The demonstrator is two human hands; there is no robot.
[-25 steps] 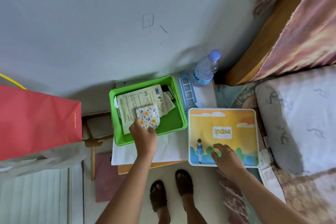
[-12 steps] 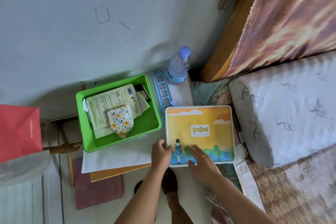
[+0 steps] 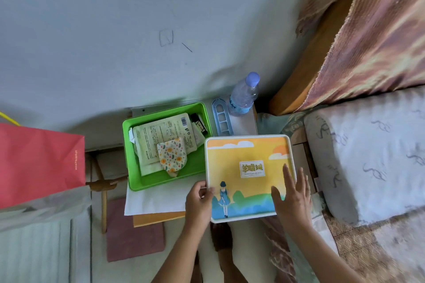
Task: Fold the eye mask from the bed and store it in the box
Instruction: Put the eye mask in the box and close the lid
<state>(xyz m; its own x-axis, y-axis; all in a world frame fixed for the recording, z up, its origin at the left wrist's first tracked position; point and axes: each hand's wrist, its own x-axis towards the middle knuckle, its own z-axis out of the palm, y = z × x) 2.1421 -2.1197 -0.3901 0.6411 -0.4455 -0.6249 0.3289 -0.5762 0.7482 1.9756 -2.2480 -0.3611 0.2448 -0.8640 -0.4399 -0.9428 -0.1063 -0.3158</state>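
Here, at the far left, a red paper bag (image 3: 39, 163) stood against the pale wall (image 3: 115, 30). To its right, a green box (image 3: 138, 177) sat open on a white sheet (image 3: 156, 200) covering a small stand. Inside the box lay a printed sachet (image 3: 161, 135) and a dark small item (image 3: 199, 124) near the back corner. The folded eye mask (image 3: 171, 156), white cloth with orange flowers, rested on top of the sachet, toward the front of the box and fully within its walls. Neither hand touched it.

Behind the box's right side, a blue slotted rack (image 3: 222, 118) lay flat, and a clear water bottle (image 3: 243, 96) with a lilac cap stood just beside it against the wall.

The illustrated lid (image 3: 248, 167), yellow with a white rim and a small figure, lay just right of the box. The left hand (image 3: 199, 202) pinched the lid's front-left edge, thumb on top and fingers curled under the rim. The right hand (image 3: 293, 195) was spread flat with fingers extended over the lid's front-right area; it gripped nothing, and contact with the surface could not be confirmed.

Further right, a white pillow (image 3: 368, 156) with grey squiggles lay on the bed, with a striped pink blanket (image 3: 379, 30) draped over the wooden headboard (image 3: 305, 64) behind it.
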